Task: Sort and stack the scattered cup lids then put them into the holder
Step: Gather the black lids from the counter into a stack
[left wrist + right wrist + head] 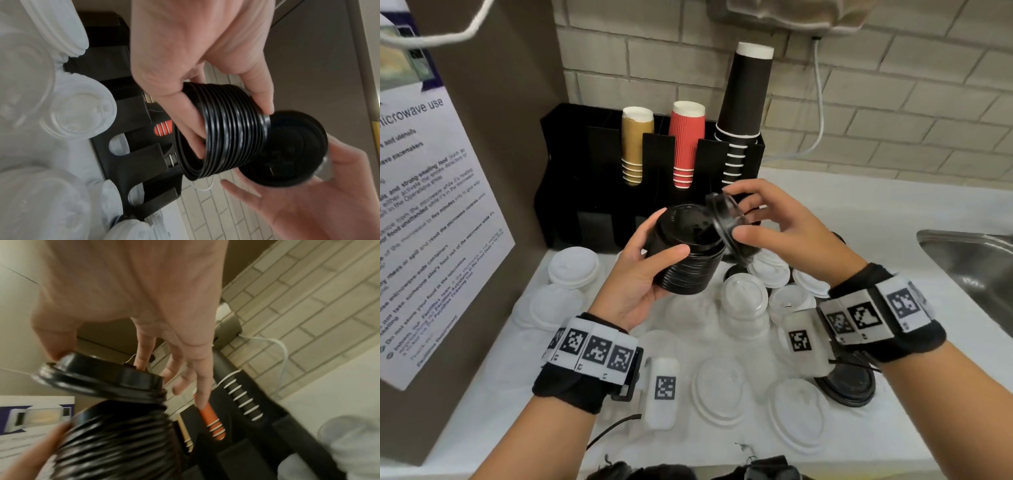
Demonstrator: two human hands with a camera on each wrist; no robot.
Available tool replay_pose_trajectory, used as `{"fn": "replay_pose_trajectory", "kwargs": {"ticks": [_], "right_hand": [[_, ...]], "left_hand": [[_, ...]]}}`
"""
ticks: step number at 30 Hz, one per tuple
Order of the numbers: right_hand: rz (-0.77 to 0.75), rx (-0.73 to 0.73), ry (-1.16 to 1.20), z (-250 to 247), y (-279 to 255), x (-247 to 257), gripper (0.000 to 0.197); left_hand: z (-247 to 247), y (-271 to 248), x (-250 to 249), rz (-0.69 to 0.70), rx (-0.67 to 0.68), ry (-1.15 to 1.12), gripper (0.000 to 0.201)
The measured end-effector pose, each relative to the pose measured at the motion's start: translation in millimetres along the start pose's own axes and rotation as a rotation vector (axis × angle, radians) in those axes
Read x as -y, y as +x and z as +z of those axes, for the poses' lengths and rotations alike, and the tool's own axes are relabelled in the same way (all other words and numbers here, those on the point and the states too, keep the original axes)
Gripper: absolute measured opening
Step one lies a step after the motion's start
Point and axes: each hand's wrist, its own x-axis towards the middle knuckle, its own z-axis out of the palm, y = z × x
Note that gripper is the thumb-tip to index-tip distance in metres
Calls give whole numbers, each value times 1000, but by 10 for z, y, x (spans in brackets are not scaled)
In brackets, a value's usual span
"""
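My left hand [650, 270] grips a tall stack of black lids [688, 255], thumb on its front and fingers round the back; the same stack of black lids [230, 138] fills the left wrist view. My right hand [760, 222] pinches a single black lid [726, 219] between thumb and fingers, tilted, its rim touching the stack's top edge. In the right wrist view that single lid [102, 378] sits askew on the stack [115, 438]. The black holder [571, 164] stands behind, against the wall. Several white lids [573, 267] lie scattered on the white counter [500, 394].
The holder's slots carry gold cups [637, 147], red cups [686, 144] and tall black cups [746, 99]. More black lids [849, 383] lie under my right wrist. A steel sink [976, 270] sits at the right. A notice-covered panel [431, 205] walls off the left.
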Motion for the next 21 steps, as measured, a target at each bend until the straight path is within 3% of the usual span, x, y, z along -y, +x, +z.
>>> {"fn": "replay_pose_trajectory", "kwargs": {"ticks": [8, 13, 21], "right_hand": [[-13, -8, 20, 231, 116, -90, 39], [8, -27, 33, 263, 147, -143, 34], [-9, -52, -95, 259, 185, -154, 28]], "left_hand": [[7, -48, 15, -2, 73, 25, 78], [-10, -39, 30, 3, 98, 41, 62], [5, 17, 60, 15, 84, 79, 62]]}}
